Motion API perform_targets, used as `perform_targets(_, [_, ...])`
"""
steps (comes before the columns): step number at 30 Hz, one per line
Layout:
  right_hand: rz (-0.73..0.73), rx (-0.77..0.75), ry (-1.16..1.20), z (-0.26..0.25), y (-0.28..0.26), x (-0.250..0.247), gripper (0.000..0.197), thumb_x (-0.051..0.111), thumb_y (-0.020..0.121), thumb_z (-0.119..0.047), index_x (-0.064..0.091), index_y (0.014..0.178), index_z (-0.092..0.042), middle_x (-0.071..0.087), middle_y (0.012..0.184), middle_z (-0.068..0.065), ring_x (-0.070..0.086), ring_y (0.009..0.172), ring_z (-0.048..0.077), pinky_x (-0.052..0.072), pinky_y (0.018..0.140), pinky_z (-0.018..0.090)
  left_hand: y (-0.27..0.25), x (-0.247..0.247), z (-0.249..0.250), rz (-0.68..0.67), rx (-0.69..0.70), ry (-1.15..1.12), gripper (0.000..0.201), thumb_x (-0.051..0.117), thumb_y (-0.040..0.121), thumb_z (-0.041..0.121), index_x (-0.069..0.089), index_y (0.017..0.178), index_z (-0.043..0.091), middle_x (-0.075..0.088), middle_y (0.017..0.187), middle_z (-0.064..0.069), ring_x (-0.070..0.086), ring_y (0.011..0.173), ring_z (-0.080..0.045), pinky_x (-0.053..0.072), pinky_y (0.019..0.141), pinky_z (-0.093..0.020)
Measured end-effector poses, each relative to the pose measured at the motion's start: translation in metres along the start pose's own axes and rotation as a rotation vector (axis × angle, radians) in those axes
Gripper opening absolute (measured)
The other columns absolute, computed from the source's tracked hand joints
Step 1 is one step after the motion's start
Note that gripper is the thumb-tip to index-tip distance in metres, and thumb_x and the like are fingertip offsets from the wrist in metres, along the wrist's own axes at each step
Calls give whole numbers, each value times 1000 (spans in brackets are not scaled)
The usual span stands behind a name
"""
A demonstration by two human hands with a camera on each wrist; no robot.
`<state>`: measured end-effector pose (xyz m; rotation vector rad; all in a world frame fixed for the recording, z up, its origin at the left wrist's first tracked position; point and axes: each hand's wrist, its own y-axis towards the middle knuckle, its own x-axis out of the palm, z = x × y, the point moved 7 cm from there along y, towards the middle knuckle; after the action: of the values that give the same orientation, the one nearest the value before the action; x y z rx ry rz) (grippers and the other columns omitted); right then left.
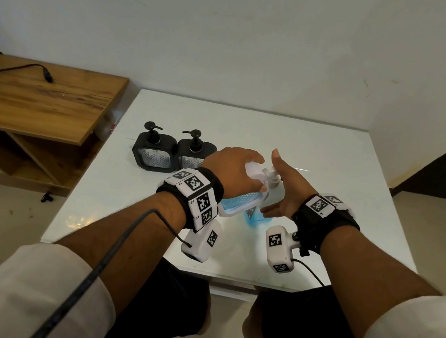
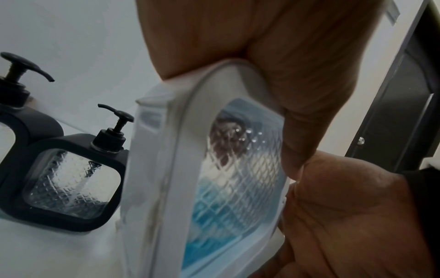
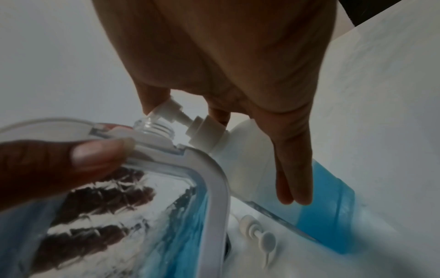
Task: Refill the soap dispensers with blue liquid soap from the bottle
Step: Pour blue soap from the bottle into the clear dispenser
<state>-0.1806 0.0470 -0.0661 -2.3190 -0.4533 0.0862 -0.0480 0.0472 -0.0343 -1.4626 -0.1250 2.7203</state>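
1. Two risks stand out to me. First one: the bottle (image 3: 328, 188) is tipped over with its pump nozzle (image 3: 181, 114) sitting right at the open neck (image 3: 152, 126) of the white dispenser (image 1: 237, 202). If either one shifts a bit, I'd guess the blue soap lands on the desk (image 1: 306, 140) instead of going in.
2. Second one: the white dispenser is tilted too, with no cap on and blue soap already inside. Lean it further and it could run back out of the neck.
3. Left hand (image 1: 230, 167): fingers curled round the white dispenser near its top, holding it tipped toward the bottle.
4. Right hand (image 1: 285, 189): fingers mostly straight, one fingertip on the nozzle and the others lying along the bottle. It's not really wrapped round the bottle, so a hard press might make the bottle slide on the smooth desk.
5. Where it all is: bottle and white dispenser are touching, at the near middle of the desk, between the hands.
6. Counts: three dispensers, one white plus two black ones (image 1: 154, 152) (image 1: 193, 154) side by side further back left. Both black ones have pumps on and I can't see any blue in them.
7. One bottle, partly full.
8. One loose white pump (image 3: 258, 237) lying on the desk just beside the bottle, probably the white dispenser's.
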Motion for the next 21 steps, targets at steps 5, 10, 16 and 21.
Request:
perform_targets(5, [88, -13, -42, 1, 4, -5, 61, 47, 92, -67, 61, 123, -17, 56, 139, 24, 66, 98, 36, 52, 70, 43, -1, 0, 3, -13, 7, 24, 54, 72, 75, 52, 55, 125, 40, 58, 128, 12, 53, 116, -11, 46, 97, -33])
perform_targets(10, [33, 7, -40, 5, 10, -10, 66, 30, 95, -70, 63, 112, -16, 74, 85, 12, 65, 84, 31, 48, 82, 45, -2, -2, 2, -2, 10, 30, 54, 71, 77, 50, 55, 127, 38, 57, 131, 12, 52, 120, -12, 45, 100, -35])
perform_targets(16, [79, -24, -78, 5, 20, -14, 52, 51, 86, -72, 63, 99, -23, 71, 107, 14, 65, 88, 30, 50, 79, 48, 0, -1, 2, -4, 5, 6, 52, 71, 77, 49, 55, 126, 39, 58, 129, 11, 54, 115, -12, 47, 97, -33])
perform_targets(21, [54, -2, -81, 5, 14, -10, 56, 42, 92, -69, 64, 110, -21, 58, 133, 20, 66, 98, 35, 49, 72, 42, 0, -1, 2, 0, 9, 16, 54, 71, 76, 50, 55, 127, 38, 57, 132, 12, 52, 119, -11, 45, 99, -33])
